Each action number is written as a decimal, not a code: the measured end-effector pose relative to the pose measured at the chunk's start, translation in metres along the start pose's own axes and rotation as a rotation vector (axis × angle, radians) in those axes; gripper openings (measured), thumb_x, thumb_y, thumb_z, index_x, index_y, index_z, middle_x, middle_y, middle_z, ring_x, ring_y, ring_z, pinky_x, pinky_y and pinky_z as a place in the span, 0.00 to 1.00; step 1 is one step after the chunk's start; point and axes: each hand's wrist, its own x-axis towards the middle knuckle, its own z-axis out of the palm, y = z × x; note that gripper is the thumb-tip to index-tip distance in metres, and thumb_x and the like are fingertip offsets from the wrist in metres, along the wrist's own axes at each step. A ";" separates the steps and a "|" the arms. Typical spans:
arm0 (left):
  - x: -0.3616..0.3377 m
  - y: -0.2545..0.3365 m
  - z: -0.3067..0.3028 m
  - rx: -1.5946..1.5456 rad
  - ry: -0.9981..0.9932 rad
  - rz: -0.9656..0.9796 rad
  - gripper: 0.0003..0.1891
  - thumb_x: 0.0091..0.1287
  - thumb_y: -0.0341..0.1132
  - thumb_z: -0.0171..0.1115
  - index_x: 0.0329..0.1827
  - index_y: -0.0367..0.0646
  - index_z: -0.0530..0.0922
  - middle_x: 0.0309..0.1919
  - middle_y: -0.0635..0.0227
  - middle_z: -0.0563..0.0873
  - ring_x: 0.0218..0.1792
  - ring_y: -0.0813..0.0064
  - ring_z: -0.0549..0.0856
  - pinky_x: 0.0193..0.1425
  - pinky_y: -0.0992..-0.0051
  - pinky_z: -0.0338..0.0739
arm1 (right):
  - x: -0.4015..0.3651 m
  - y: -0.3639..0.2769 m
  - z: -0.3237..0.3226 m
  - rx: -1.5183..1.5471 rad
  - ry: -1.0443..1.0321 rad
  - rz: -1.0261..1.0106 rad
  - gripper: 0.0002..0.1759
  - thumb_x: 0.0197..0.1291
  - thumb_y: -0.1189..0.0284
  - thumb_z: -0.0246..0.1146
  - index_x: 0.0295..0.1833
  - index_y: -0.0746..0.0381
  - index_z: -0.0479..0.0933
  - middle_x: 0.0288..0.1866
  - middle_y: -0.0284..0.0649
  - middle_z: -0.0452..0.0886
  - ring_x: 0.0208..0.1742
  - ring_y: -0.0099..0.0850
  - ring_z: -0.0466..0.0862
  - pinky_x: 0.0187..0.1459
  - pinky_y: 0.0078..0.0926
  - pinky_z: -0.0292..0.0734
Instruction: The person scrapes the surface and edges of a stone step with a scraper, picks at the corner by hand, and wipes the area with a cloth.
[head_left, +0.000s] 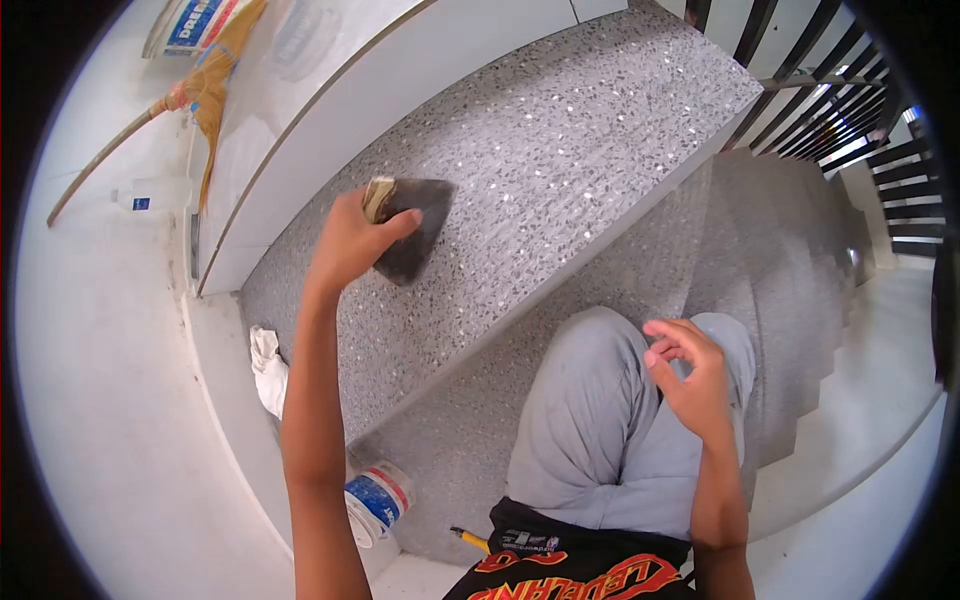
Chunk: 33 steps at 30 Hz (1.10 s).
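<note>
Gripped a dark scraper (428, 230) in the left hand (350, 240), with the thumb laid over its face and a pale edge showing by the fingers. Held it over the left part of the speckled step (560, 170), between the white riser (340, 130) behind and the front edge. Could not tell whether it touched the stone. Held nothing visible in the right hand (697, 385), with fingers loosely bent and a narrow gap to the thumb, above the knees of the grey trousers (580, 420). Wore a black shirt (620, 545) with red and yellow letters. Had a crumpled white cloth (268, 370) just beside the left forearm, near the step's left end. Had a white bucket (378, 505) with a blue and red label near the left elbow, and a yellow tool (470, 540) beside the shirt. Saw a broom (210, 90) at upper left, near another bucket (190, 25), with a clear bottle (145, 195) near its handle. Saw a dark railing (757, 33) at upper right, above curving lower steps (730, 260).
</note>
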 end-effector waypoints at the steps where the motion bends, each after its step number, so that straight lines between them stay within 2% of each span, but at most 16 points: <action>1: 0.008 0.007 0.002 0.007 -0.029 0.025 0.17 0.55 0.43 0.69 0.31 0.36 0.79 0.23 0.72 0.81 0.24 0.83 0.76 0.29 0.76 0.70 | 0.002 0.004 -0.001 -0.010 0.043 0.017 0.17 0.53 0.80 0.65 0.51 0.68 0.78 0.46 0.43 0.81 0.38 0.28 0.82 0.40 0.25 0.78; 3: 0.018 0.022 0.012 -0.001 -0.051 -0.012 0.19 0.53 0.46 0.71 0.32 0.36 0.79 0.23 0.71 0.81 0.24 0.81 0.76 0.30 0.76 0.71 | 0.005 0.009 -0.001 0.018 0.043 0.031 0.17 0.53 0.80 0.65 0.51 0.68 0.78 0.46 0.43 0.81 0.38 0.28 0.82 0.40 0.24 0.78; 5: 0.021 0.039 0.028 -0.127 -0.020 0.106 0.21 0.53 0.47 0.71 0.34 0.36 0.80 0.25 0.70 0.83 0.25 0.79 0.79 0.33 0.75 0.74 | 0.007 0.012 0.000 0.042 0.042 0.043 0.17 0.53 0.79 0.65 0.50 0.68 0.78 0.45 0.44 0.82 0.37 0.28 0.81 0.40 0.24 0.77; 7: 0.015 0.068 0.041 0.086 -0.265 0.103 0.27 0.49 0.49 0.74 0.42 0.34 0.81 0.29 0.60 0.85 0.35 0.70 0.85 0.42 0.70 0.80 | 0.009 0.013 0.003 0.048 0.036 0.039 0.16 0.53 0.79 0.65 0.50 0.69 0.78 0.45 0.44 0.82 0.37 0.29 0.81 0.40 0.24 0.77; 9: 0.030 0.060 0.031 -0.190 -0.126 0.168 0.29 0.46 0.52 0.78 0.37 0.34 0.80 0.27 0.67 0.83 0.30 0.74 0.81 0.37 0.71 0.76 | 0.009 0.014 0.004 0.024 0.018 0.042 0.16 0.53 0.79 0.65 0.50 0.69 0.77 0.45 0.44 0.82 0.37 0.29 0.81 0.39 0.24 0.77; 12: 0.035 0.057 0.036 -0.017 -0.129 0.316 0.28 0.47 0.50 0.78 0.38 0.34 0.80 0.27 0.66 0.84 0.32 0.75 0.82 0.38 0.73 0.77 | 0.012 0.018 0.000 -0.001 0.022 0.041 0.16 0.53 0.79 0.66 0.50 0.69 0.77 0.45 0.44 0.82 0.37 0.29 0.81 0.39 0.23 0.77; 13: 0.030 0.072 0.037 0.135 -0.282 0.272 0.28 0.47 0.49 0.78 0.38 0.33 0.80 0.27 0.67 0.84 0.31 0.76 0.82 0.37 0.74 0.77 | 0.010 0.020 0.001 0.004 0.003 0.060 0.16 0.53 0.78 0.66 0.50 0.69 0.77 0.44 0.44 0.82 0.37 0.30 0.81 0.39 0.23 0.77; 15: 0.036 0.067 0.038 -0.104 -0.211 0.174 0.28 0.47 0.51 0.78 0.36 0.33 0.80 0.26 0.68 0.82 0.29 0.75 0.80 0.35 0.73 0.76 | 0.009 0.017 0.004 -0.014 -0.026 0.059 0.16 0.53 0.78 0.66 0.49 0.69 0.77 0.44 0.44 0.82 0.37 0.30 0.81 0.39 0.23 0.77; 17: 0.024 0.075 0.046 0.026 -0.245 0.369 0.28 0.46 0.52 0.78 0.34 0.33 0.79 0.24 0.69 0.81 0.27 0.77 0.79 0.33 0.73 0.75 | 0.014 0.019 0.001 -0.045 -0.006 0.051 0.17 0.53 0.78 0.66 0.49 0.69 0.77 0.44 0.44 0.82 0.37 0.30 0.81 0.39 0.23 0.77; 19: 0.015 0.078 0.049 0.161 -0.297 0.335 0.28 0.47 0.52 0.78 0.34 0.33 0.80 0.23 0.69 0.81 0.25 0.79 0.79 0.30 0.74 0.75 | 0.009 0.023 0.004 -0.045 -0.026 0.046 0.16 0.53 0.77 0.66 0.49 0.69 0.78 0.43 0.44 0.82 0.36 0.31 0.81 0.38 0.24 0.77; 21: 0.022 0.077 0.041 -0.071 -0.206 0.241 0.26 0.47 0.51 0.78 0.34 0.34 0.80 0.23 0.69 0.81 0.24 0.80 0.78 0.28 0.75 0.74 | 0.006 0.021 0.003 -0.049 -0.018 0.053 0.16 0.54 0.76 0.66 0.49 0.69 0.78 0.43 0.44 0.82 0.36 0.31 0.81 0.38 0.25 0.77; 22: 0.015 0.079 0.043 0.074 -0.198 0.370 0.25 0.48 0.49 0.77 0.33 0.34 0.80 0.23 0.69 0.81 0.25 0.80 0.80 0.29 0.75 0.76 | 0.009 0.021 0.002 -0.057 -0.005 0.052 0.16 0.54 0.76 0.66 0.49 0.69 0.78 0.43 0.44 0.82 0.36 0.32 0.81 0.38 0.25 0.77; 25: 0.016 0.076 0.043 -0.062 -0.240 0.178 0.24 0.48 0.48 0.78 0.35 0.35 0.81 0.24 0.68 0.83 0.25 0.79 0.80 0.31 0.76 0.77 | 0.009 0.023 0.002 -0.117 -0.035 0.044 0.16 0.55 0.75 0.65 0.50 0.68 0.78 0.43 0.44 0.82 0.37 0.33 0.82 0.39 0.26 0.78; 27: 0.008 0.076 0.051 0.013 -0.248 0.304 0.23 0.49 0.47 0.77 0.34 0.35 0.81 0.24 0.68 0.82 0.25 0.80 0.79 0.31 0.76 0.76 | 0.013 0.022 0.002 -0.108 -0.030 0.047 0.17 0.55 0.74 0.65 0.50 0.68 0.78 0.43 0.44 0.82 0.37 0.34 0.82 0.39 0.27 0.78; 32: 0.006 0.082 0.047 0.021 -0.237 0.255 0.23 0.49 0.47 0.77 0.31 0.34 0.79 0.22 0.69 0.81 0.25 0.81 0.78 0.29 0.76 0.74 | 0.009 0.021 0.004 -0.108 -0.081 0.075 0.17 0.55 0.74 0.66 0.49 0.69 0.77 0.44 0.44 0.82 0.39 0.34 0.83 0.40 0.27 0.79; 33: 0.003 0.083 0.046 0.022 -0.233 0.253 0.23 0.49 0.47 0.77 0.31 0.34 0.79 0.22 0.69 0.81 0.25 0.81 0.78 0.29 0.76 0.74 | 0.009 0.021 0.004 -0.092 -0.074 0.062 0.17 0.54 0.76 0.65 0.50 0.69 0.77 0.43 0.43 0.82 0.38 0.31 0.82 0.39 0.25 0.78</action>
